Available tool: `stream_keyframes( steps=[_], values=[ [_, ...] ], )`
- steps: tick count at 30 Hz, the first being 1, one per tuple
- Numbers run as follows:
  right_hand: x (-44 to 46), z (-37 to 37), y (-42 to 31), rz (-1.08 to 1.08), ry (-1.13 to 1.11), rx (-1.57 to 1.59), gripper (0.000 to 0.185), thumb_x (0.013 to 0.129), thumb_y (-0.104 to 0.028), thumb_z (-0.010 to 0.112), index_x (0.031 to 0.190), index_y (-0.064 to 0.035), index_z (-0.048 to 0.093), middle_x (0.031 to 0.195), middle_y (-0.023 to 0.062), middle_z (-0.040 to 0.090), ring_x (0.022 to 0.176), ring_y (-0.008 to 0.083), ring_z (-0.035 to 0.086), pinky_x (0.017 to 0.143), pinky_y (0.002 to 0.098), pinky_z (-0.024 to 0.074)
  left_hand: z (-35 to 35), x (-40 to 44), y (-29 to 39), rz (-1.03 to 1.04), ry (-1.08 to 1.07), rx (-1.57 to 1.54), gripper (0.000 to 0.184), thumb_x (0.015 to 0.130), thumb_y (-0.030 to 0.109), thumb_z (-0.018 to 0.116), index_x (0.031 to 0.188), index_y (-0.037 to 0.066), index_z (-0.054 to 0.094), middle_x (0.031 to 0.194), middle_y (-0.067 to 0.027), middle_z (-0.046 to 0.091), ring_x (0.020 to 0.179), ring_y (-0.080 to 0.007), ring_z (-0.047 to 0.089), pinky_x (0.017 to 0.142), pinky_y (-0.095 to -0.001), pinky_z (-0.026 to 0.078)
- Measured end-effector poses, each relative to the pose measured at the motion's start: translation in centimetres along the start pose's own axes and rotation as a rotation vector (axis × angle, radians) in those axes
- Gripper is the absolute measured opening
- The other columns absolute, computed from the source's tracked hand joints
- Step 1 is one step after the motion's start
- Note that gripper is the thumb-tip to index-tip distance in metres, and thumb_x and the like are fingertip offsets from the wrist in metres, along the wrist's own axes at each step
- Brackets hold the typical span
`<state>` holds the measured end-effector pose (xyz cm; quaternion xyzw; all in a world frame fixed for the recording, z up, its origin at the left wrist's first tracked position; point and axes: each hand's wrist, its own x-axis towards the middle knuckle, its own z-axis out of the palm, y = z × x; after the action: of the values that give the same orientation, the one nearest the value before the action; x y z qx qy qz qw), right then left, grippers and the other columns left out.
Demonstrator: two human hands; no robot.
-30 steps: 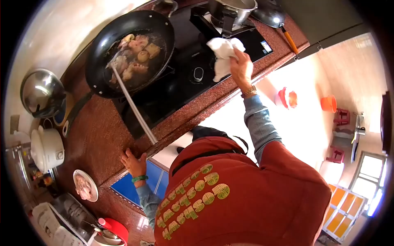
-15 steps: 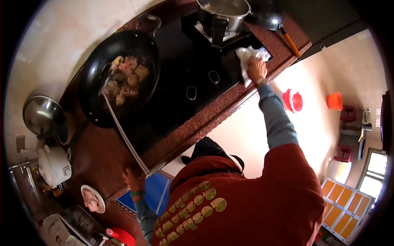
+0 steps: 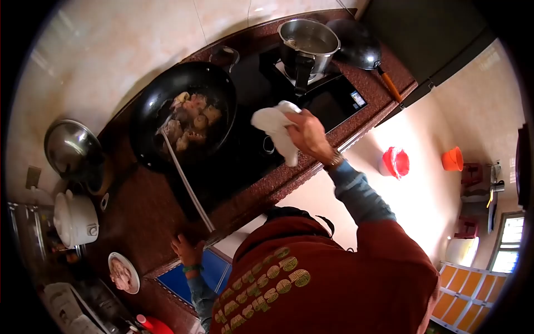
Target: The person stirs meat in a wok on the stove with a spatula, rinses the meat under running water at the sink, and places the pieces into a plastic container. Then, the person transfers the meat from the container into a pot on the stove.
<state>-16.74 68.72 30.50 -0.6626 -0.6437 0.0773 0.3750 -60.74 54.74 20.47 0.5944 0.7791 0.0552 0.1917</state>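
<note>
A white cloth (image 3: 276, 127) is in my right hand (image 3: 309, 135), above the front part of the black glass stove (image 3: 250, 161). My left hand (image 3: 188, 251) rests at the counter's front edge with its fingers apart and holds nothing. Behind it, a metal utensil (image 3: 189, 189) leans out of a large black wok (image 3: 146, 119), its handle end close to that hand. Pieces of meat (image 3: 192, 119) lie in the wok. A steel pot (image 3: 309, 44) with a black handle stands on the far burner.
A dark pan (image 3: 361, 51) with an orange handle lies beyond the pot. At the left are a glass lid (image 3: 72, 146), a white cooker (image 3: 78, 220) and a plate of raw meat (image 3: 123, 273). Red (image 3: 396, 162) and orange (image 3: 453, 159) buckets stand on the floor.
My right hand first wiped over to the stove's right end, then came back left with the cloth, which is now lifted and bunched. My left hand has stayed at the counter edge.
</note>
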Motion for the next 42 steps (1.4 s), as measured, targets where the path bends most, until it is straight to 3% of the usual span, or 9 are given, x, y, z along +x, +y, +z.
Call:
stream_keyframes(
  steps=[8,14,18,20,23,27,35,37,42],
  values=[
    [9.4,12.4,6.9,0.160,-0.190,-0.390,0.027,0.071,-0.013,0.057,0.096,-0.0141,0.065,0.094,0.0195,0.059,0.084,0.0377,0.060,0.070,0.0442,0.0501,1.5,-0.5,-1.5,0.148,0.166,0.025,0.080,0.059,0.027,0.079,0.123,0.000,0.039,0.126,-0.0275,0.033,0.114,-0.0464,0.034,0.094,-0.0533,0.033],
    [11.8,8.9,6.5,0.168,-0.602,-0.079,0.024,0.066,-0.019,0.055,0.082,-0.0056,0.067,0.084,0.0191,0.063,0.083,0.0384,0.061,0.075,0.0396,0.0499,2.1,0.2,-2.9,0.191,0.154,-0.025,0.083,0.061,0.032,0.079,0.125,0.000,0.037,0.124,-0.0283,0.035,0.113,-0.0466,0.035,0.094,-0.0524,0.032],
    [7.0,4.2,2.0,0.120,-0.484,0.013,0.022,0.070,-0.023,0.053,0.079,-0.0072,0.067,0.081,0.0160,0.064,0.078,0.0354,0.061,0.071,0.0407,0.0500,2.1,-0.8,-3.0,0.192,0.180,0.009,0.083,0.058,0.028,0.079,0.126,0.002,0.039,0.126,-0.0241,0.039,0.115,-0.0418,0.036,0.096,-0.0507,0.031],
    [3.6,3.7,1.3,-0.184,-0.571,-0.125,0.021,0.073,-0.026,0.054,0.067,-0.0077,0.063,0.068,0.0107,0.063,0.067,0.0282,0.062,0.062,0.0381,0.0506,1.5,-0.5,-1.6,0.207,0.200,0.137,0.081,0.062,0.032,0.078,0.126,0.000,0.039,0.123,-0.0250,0.041,0.112,-0.0409,0.039,0.094,-0.0489,0.034],
    [-2.4,4.9,-1.9,-0.210,-0.521,-0.108,0.017,0.072,-0.021,0.055,0.077,-0.0070,0.063,0.075,0.0124,0.061,0.070,0.0296,0.062,0.061,0.0389,0.0507,2.9,0.6,-3.7,0.447,0.323,0.130,0.079,0.064,0.031,0.077,0.127,0.002,0.039,0.121,-0.0229,0.043,0.110,-0.0375,0.044,0.091,-0.0465,0.039],
    [-9.7,10.4,-5.4,-0.217,-0.482,-0.159,0.020,0.073,-0.013,0.054,0.089,-0.0037,0.061,0.099,0.0225,0.051,0.073,0.0319,0.060,0.061,0.0399,0.0503,2.8,0.3,-3.9,0.216,0.130,0.230,0.080,0.064,0.032,0.077,0.128,0.002,0.039,0.125,-0.0234,0.042,0.112,-0.0370,0.044,0.088,-0.0451,0.042],
    [-15.5,18.2,-13.7,-0.465,-0.710,0.531,0.034,0.078,-0.016,0.060,0.111,-0.0189,0.057,0.127,0.0111,0.040,0.097,0.0307,0.055,0.073,0.0388,0.0491,4.1,1.4,-4.7,0.328,0.223,0.144,0.072,0.063,0.033,0.074,0.122,0.003,0.046,0.121,-0.0213,0.046,0.108,-0.0375,0.045,0.090,-0.0474,0.038],
    [-16.5,21.6,-13.4,-0.609,-0.776,0.277,0.041,0.080,-0.025,0.061,0.121,-0.0194,0.052,0.130,0.0127,0.036,0.104,0.0306,0.052,0.081,0.0395,0.0466,7.2,2.1,-8.5,0.454,0.348,0.161,0.069,0.068,0.032,0.071,0.123,0.001,0.043,0.123,-0.0245,0.042,0.110,-0.0397,0.043,0.091,-0.0499,0.037],
    [-13.9,15.8,-12.9,-0.380,-0.753,0.534,0.053,0.078,-0.023,0.064,0.126,-0.0137,0.046,0.131,0.0160,0.035,0.102,0.0302,0.053,0.082,0.0414,0.0459,7.2,2.2,-8.2,0.451,0.364,0.130,0.066,0.070,0.030,0.070,0.124,0.003,0.043,0.120,-0.0242,0.044,0.108,-0.0395,0.044,0.090,-0.0504,0.038]
  ],
)
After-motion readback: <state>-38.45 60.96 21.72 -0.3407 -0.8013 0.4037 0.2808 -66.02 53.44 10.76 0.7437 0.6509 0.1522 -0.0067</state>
